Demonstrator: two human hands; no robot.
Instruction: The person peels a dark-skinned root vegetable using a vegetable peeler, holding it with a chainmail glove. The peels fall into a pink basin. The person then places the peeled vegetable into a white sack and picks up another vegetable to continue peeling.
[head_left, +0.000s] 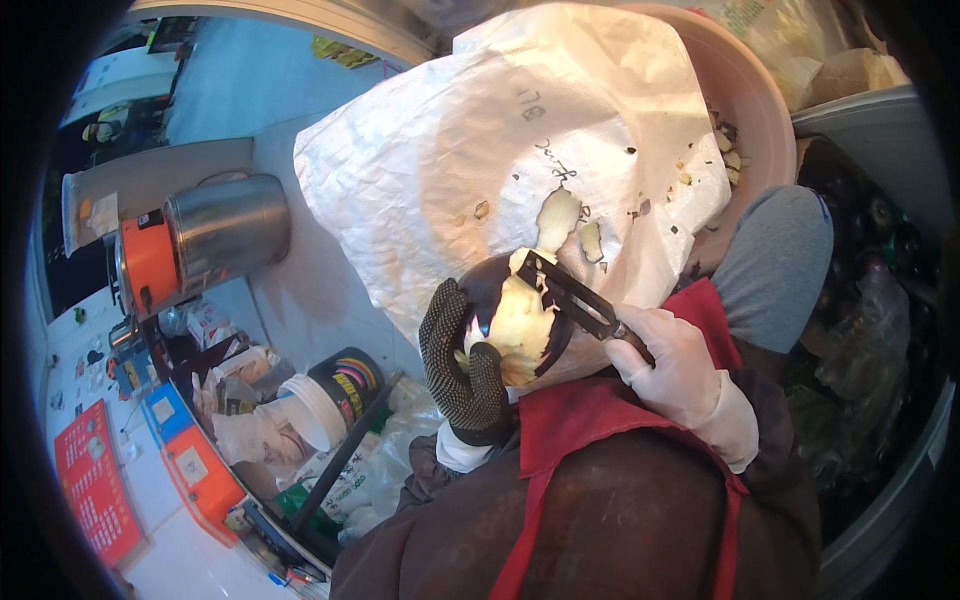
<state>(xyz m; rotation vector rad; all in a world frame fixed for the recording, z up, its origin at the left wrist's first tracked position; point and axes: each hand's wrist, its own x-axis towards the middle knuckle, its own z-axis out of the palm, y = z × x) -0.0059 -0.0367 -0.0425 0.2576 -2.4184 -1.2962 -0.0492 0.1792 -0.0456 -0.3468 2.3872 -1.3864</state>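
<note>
A round, dark purple eggplant (517, 322), partly peeled to pale flesh, lies above my lap against a white woven plastic sack (375, 180). My left hand (465, 360), in a black dotted glove, grips its left side. In a pale thin glove, my right hand (675, 367) holds a vegetable peeler (581, 300) by its handle, with the blade end on the upper part of the eggplant. Just above the blade, a broad strip of peel (559, 219) rests on the sack, with a smaller peel piece (591, 241) beside it.
Under the sack stands a pink plastic basin (776, 142) with peelings inside. At right, a container (892, 112) holds dark eggplants (885, 210) and clear plastic. At left are a metal drum (229, 229), a black bucket (349, 390) and an orange bin (199, 476).
</note>
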